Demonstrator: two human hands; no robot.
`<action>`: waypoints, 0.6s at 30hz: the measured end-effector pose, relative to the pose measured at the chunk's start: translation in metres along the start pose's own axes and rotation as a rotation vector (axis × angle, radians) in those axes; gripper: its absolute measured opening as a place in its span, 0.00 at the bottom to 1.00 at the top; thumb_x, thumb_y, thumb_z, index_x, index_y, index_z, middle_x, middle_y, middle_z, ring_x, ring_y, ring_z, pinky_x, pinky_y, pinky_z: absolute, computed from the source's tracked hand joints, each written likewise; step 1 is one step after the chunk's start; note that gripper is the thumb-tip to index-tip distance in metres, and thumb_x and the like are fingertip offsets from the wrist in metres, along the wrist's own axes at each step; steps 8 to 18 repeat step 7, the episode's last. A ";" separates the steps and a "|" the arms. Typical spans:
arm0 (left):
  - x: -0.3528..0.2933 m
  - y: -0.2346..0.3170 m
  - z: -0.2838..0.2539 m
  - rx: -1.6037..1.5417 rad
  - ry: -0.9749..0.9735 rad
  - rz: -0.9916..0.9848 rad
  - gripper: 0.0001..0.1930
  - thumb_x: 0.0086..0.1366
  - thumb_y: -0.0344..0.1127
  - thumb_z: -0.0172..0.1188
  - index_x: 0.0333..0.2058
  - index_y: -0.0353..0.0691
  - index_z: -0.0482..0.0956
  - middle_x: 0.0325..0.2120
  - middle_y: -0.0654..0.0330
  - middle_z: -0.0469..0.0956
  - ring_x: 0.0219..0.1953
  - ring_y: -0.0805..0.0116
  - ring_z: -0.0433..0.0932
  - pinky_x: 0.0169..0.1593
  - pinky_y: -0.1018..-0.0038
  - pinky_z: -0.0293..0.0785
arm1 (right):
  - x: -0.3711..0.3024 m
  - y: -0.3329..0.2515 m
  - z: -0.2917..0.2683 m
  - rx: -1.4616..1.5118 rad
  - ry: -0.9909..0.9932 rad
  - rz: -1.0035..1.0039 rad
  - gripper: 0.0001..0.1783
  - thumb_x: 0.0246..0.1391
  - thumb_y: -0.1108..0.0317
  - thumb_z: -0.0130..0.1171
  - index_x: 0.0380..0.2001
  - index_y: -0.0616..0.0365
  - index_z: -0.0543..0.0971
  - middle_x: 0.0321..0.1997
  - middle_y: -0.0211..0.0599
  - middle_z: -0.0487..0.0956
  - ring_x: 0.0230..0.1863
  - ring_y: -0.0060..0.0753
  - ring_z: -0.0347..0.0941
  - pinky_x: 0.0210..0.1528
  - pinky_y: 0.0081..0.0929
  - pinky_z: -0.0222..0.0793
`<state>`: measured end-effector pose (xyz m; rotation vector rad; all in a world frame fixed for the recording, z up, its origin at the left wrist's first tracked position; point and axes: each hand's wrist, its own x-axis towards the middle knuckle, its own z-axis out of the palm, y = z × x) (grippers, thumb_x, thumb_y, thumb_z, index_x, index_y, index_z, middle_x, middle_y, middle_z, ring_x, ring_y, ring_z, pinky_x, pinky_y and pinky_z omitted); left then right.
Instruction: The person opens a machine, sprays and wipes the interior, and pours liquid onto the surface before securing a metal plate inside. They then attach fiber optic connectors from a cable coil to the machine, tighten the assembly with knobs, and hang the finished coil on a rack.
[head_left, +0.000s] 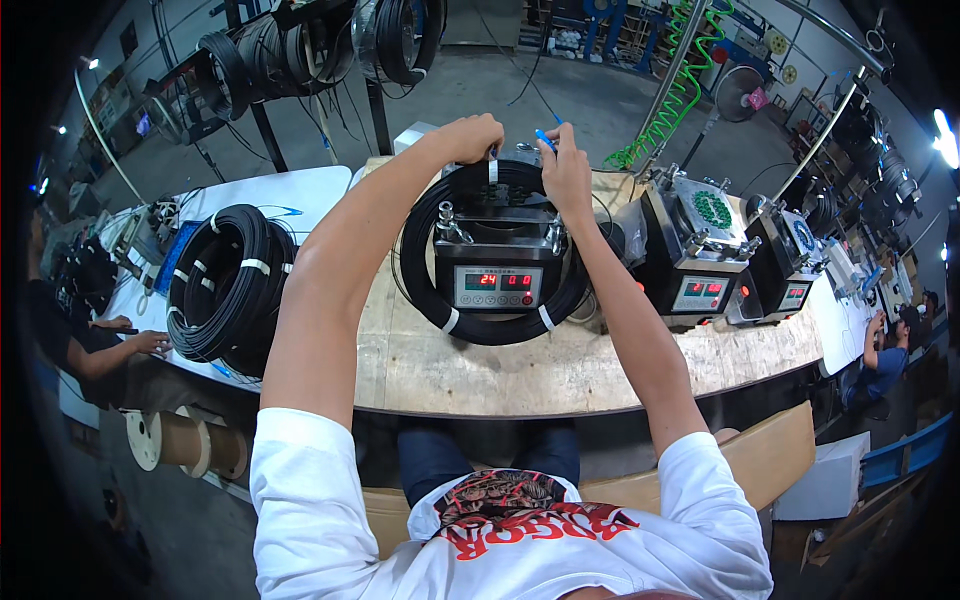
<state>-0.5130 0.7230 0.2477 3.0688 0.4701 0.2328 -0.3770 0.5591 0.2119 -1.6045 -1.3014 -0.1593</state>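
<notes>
A large coil of black cable (480,328) lies around a box-shaped machine (450,255) with a lit red and green display, on the wooden bench. White tape bands hold the coil. My left hand (470,138) is closed at the coil's far side, fingers bent downward; a white strip (493,172) shows just below them. What it grips is hidden. Opposite it, my right hand (568,180) is raised over the coil's far right part. A slim blue piece (545,141), like a cable-end connector, is pinched between its thumb and fingers.
Two similar machines (700,290) (795,290) with round fixtures stand on the right. Another taped black coil (235,290) rests on the white table at left. Behind the bench is a rack of cable reels (270,65). A green spiral hose (680,80) hangs at back right. Other people work at both sides.
</notes>
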 end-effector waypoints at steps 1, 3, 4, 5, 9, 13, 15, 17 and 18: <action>0.001 -0.001 0.001 -0.001 0.001 0.004 0.07 0.56 0.29 0.68 0.35 0.41 0.85 0.33 0.52 0.84 0.40 0.51 0.83 0.44 0.60 0.78 | -0.001 0.001 -0.001 -0.007 0.004 -0.007 0.10 0.64 0.63 0.52 0.41 0.57 0.68 0.30 0.55 0.81 0.37 0.66 0.76 0.37 0.56 0.68; 0.003 -0.004 0.003 -0.030 0.001 0.027 0.08 0.56 0.29 0.68 0.35 0.39 0.84 0.33 0.51 0.84 0.39 0.51 0.83 0.43 0.61 0.78 | 0.000 0.003 -0.001 -0.004 0.039 -0.042 0.10 0.64 0.64 0.53 0.40 0.59 0.69 0.28 0.53 0.80 0.34 0.62 0.77 0.35 0.51 0.68; 0.004 -0.005 0.003 -0.032 -0.002 0.032 0.08 0.56 0.29 0.68 0.35 0.39 0.84 0.33 0.51 0.84 0.39 0.51 0.83 0.43 0.61 0.78 | 0.000 0.003 0.000 0.002 0.071 -0.075 0.10 0.63 0.65 0.54 0.39 0.60 0.69 0.25 0.51 0.79 0.31 0.59 0.78 0.32 0.46 0.69; 0.005 -0.006 0.004 -0.045 -0.001 0.027 0.08 0.56 0.30 0.68 0.35 0.38 0.84 0.33 0.51 0.84 0.38 0.51 0.83 0.42 0.61 0.77 | -0.001 0.003 0.000 0.000 0.074 -0.070 0.10 0.63 0.65 0.54 0.39 0.60 0.69 0.25 0.51 0.79 0.31 0.59 0.78 0.32 0.46 0.69; 0.008 -0.005 0.005 -0.057 -0.005 0.029 0.08 0.56 0.30 0.68 0.36 0.38 0.84 0.32 0.50 0.84 0.38 0.50 0.82 0.42 0.62 0.77 | 0.000 0.005 -0.001 -0.004 0.064 -0.072 0.10 0.63 0.65 0.55 0.40 0.60 0.69 0.28 0.54 0.80 0.35 0.61 0.79 0.35 0.48 0.70; 0.008 -0.005 0.005 -0.057 -0.005 0.029 0.08 0.56 0.30 0.68 0.36 0.38 0.84 0.32 0.50 0.84 0.38 0.50 0.82 0.42 0.62 0.77 | 0.000 0.005 -0.001 -0.004 0.064 -0.072 0.10 0.63 0.65 0.55 0.40 0.60 0.69 0.28 0.54 0.80 0.35 0.61 0.79 0.35 0.48 0.70; 0.008 -0.005 0.005 -0.057 -0.005 0.029 0.08 0.56 0.30 0.68 0.36 0.38 0.84 0.32 0.50 0.84 0.38 0.50 0.82 0.42 0.62 0.77 | 0.000 0.005 -0.001 -0.004 0.064 -0.072 0.10 0.63 0.65 0.55 0.40 0.60 0.69 0.28 0.54 0.80 0.35 0.61 0.79 0.35 0.48 0.70; 0.008 -0.005 0.005 -0.057 -0.005 0.029 0.08 0.56 0.30 0.68 0.36 0.38 0.84 0.32 0.50 0.84 0.38 0.50 0.82 0.42 0.62 0.77 | 0.000 0.005 -0.001 -0.004 0.064 -0.072 0.10 0.63 0.65 0.55 0.40 0.60 0.69 0.28 0.54 0.80 0.35 0.61 0.79 0.35 0.48 0.70; 0.008 -0.005 0.005 -0.057 -0.005 0.029 0.08 0.56 0.30 0.68 0.36 0.38 0.84 0.32 0.50 0.84 0.38 0.50 0.82 0.42 0.62 0.77 | 0.000 0.005 -0.001 -0.004 0.064 -0.072 0.10 0.63 0.65 0.55 0.40 0.60 0.69 0.28 0.54 0.80 0.35 0.61 0.79 0.35 0.48 0.70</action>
